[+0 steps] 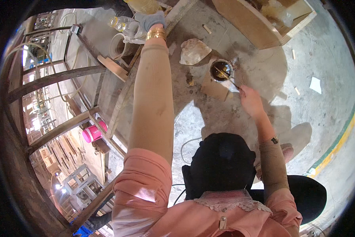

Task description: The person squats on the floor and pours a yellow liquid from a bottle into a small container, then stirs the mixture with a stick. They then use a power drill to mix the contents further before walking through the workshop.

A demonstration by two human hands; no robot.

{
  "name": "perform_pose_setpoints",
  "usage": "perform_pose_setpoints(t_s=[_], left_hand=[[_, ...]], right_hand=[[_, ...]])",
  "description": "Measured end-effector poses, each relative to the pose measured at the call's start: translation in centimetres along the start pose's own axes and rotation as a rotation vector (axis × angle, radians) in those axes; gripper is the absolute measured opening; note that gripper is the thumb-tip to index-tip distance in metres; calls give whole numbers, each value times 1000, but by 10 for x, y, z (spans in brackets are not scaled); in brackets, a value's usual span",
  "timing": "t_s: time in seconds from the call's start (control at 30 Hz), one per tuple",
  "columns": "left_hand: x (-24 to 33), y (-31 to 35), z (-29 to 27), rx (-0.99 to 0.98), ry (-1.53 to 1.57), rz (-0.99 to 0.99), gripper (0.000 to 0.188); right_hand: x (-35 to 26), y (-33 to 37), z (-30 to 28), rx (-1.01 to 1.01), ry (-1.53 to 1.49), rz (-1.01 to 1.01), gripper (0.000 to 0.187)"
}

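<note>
Taking the tin (221,70) on the concrete floor (327,51) as reference: far to its left stands the dark wooden frame (47,79), with a pink cup (93,132) below it. Your left arm runs straight up, fully extended, bangles (156,33) at the wrist. Your left hand (149,19), gloved, is up and left of the tin, fingers curled down over a white cloth (136,33) beside a clear bottle (120,23); how firmly it grips I cannot tell. Left of the tin lies a pale crumpled sheet (193,51). Your right hand (250,100), bare, sits just below and right of the tin, forearm bent inward, fingers pinched on a thin stick (227,77) whose tip dips into the tin. A plywood box (260,19) lies above and right.
</note>
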State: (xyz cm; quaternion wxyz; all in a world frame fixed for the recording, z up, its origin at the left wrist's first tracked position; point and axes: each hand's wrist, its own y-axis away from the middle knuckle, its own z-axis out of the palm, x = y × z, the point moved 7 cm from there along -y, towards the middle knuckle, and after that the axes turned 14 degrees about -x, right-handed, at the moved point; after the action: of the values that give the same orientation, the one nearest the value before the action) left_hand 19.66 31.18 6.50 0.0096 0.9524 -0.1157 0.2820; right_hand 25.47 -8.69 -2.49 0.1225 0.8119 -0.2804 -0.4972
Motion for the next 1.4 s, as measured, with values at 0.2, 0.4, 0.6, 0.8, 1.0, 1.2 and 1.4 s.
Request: perform_pose_setpoints(t_s=[0.2, 0.4, 0.6, 0.8, 1.0, 1.2, 1.4], left_hand=[[-14, 55, -63, -16, 336, 544, 23], [-74, -6, -122, 5, -171, 328, 44], [-113, -118, -118, -534, -582, 820, 25], [-84, -87, -3, -580, -1079, 819, 18], [-90, -87, -57, -723, -385, 561, 28], [-82, -103, -142, -316, -520, 928, 37], [-45, -64, -176, -448, 1354, 232, 56]], right_hand=[[1, -2, 4, -22, -10, 64, 22], [12, 4, 2, 6, -11, 173, 23], [-5, 2, 9, 28, -76, 8, 22], [8, 15, -7, 100, 17, 147, 20], [-2, 12, -2, 108, 21, 93, 19], [-13, 9, 3, 126, -16, 22, 20], [-1, 18, 1, 140, 59, 90, 19]])
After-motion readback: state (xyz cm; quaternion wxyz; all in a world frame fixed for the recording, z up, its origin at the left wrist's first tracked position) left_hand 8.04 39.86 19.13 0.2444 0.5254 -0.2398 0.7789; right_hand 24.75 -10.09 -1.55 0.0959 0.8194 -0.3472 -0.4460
